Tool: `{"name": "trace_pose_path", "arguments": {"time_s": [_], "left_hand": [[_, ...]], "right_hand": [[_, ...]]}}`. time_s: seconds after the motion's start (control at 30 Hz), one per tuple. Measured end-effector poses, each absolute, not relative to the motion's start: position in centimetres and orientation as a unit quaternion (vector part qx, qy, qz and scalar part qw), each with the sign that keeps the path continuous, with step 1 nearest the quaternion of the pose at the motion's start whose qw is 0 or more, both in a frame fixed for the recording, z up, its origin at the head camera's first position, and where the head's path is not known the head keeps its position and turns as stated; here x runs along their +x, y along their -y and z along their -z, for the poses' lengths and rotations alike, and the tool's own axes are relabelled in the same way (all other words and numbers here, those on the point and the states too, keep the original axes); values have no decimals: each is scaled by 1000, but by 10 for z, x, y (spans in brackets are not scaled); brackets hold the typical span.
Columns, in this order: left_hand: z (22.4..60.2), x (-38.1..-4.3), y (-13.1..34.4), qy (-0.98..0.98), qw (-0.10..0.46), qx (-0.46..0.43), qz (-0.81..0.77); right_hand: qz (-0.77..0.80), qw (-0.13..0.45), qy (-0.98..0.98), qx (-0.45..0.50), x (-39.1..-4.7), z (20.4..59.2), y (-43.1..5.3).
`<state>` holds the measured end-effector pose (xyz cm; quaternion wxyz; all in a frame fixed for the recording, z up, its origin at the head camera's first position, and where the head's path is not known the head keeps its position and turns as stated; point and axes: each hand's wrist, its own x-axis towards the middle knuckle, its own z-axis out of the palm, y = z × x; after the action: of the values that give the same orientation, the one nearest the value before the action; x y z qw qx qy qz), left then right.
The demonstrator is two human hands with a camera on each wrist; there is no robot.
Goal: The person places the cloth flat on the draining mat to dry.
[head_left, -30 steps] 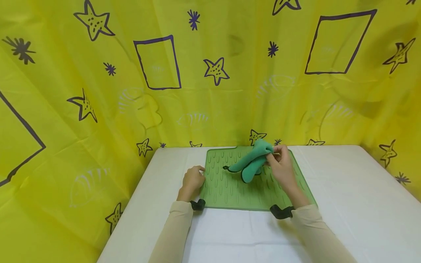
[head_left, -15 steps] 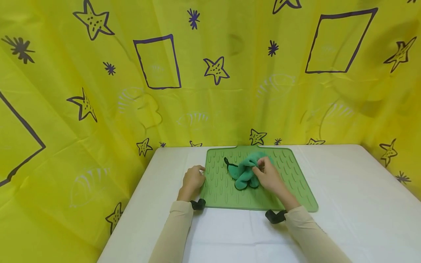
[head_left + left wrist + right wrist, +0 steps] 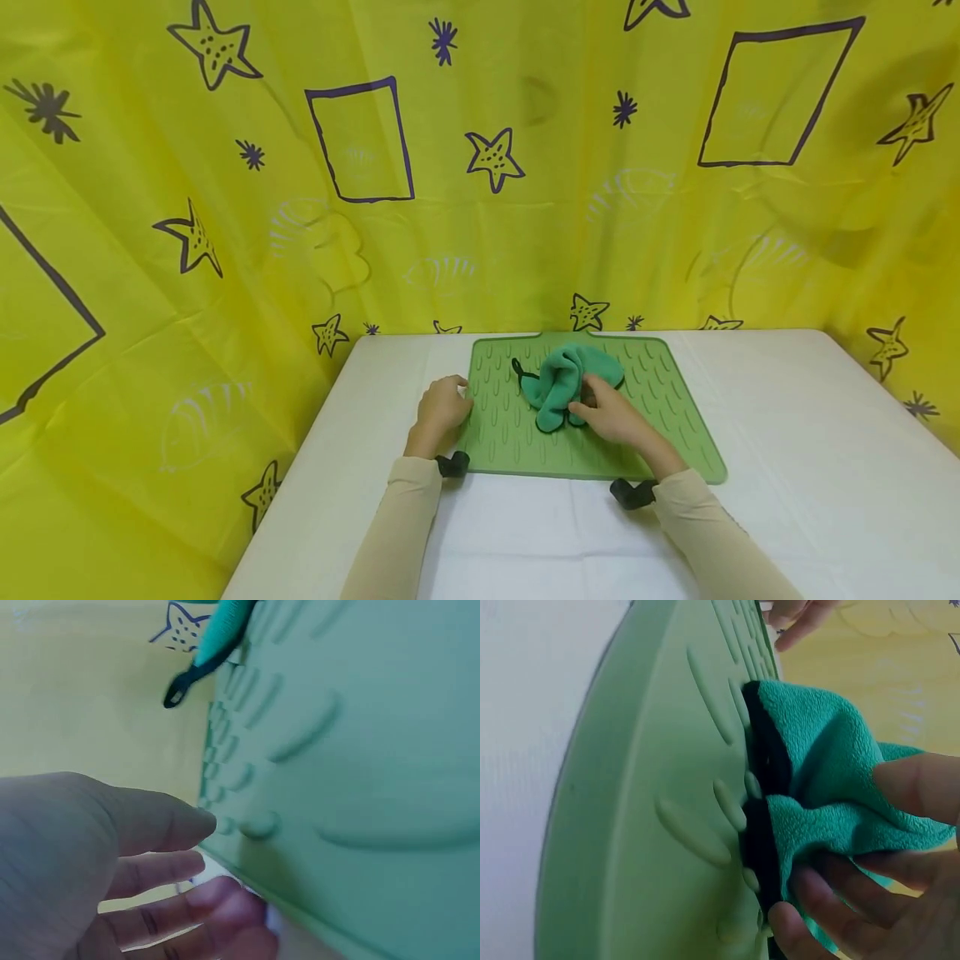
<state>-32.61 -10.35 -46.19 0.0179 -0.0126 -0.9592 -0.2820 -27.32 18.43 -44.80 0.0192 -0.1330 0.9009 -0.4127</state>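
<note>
A green fleecy cloth point(image 3: 561, 385) with dark edging and a black hanging loop point(image 3: 517, 367) lies bunched on the green ridged mat point(image 3: 510, 446). My right hand point(image 3: 613, 412) is at the cloth's near right side, thumb and fingers spread apart. In the right wrist view, the thumb touches a fold of the cloth point(image 3: 829, 742), while the other fingers lie against its lower side. My left hand point(image 3: 442, 406) rests at the mat's left edge, fingers loosely bent and holding nothing. In the left wrist view its fingertips are close to that edge; exact contact is unclear.
A white-covered table point(image 3: 787, 417) extends around the mat. Behind it and along both sides hangs a yellow curtain point(image 3: 450, 233) printed with stars and frames. Black wrist mounts point(image 3: 633, 493) stick out from the sleeves.
The raised cloth came down onto the mat and bunched up. My right hand moved left and down with it, then its pinch loosened and the fingers spread. The left hand stayed in place.
</note>
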Motion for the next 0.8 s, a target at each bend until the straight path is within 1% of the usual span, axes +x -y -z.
{"name": "trace_pose_path", "arguments": {"time_s": [0.13, 0.27, 0.37, 0.47, 0.6, 0.8], "left_hand": [[452, -323, 98, 965, 47, -52, 253], [440, -315, 81, 959, 68, -124, 247], [438, -308, 63, 951, 63, -185, 240], [442, -302, 47, 946, 44, -230, 222], [453, -296, 30, 949, 28, -260, 177], [461, -292, 19, 954, 46, -265, 130]], "right_hand": [[404, 27, -901, -153, -275, 450, -188], [396, 29, -906, -144, -277, 452, -191], [375, 23, -918, -128, -278, 454, -193], [337, 14, -933, -125, -279, 458, -193], [282, -2, -950, -131, -278, 462, -191], [243, -42, -960, -130, -278, 465, -188]]}}
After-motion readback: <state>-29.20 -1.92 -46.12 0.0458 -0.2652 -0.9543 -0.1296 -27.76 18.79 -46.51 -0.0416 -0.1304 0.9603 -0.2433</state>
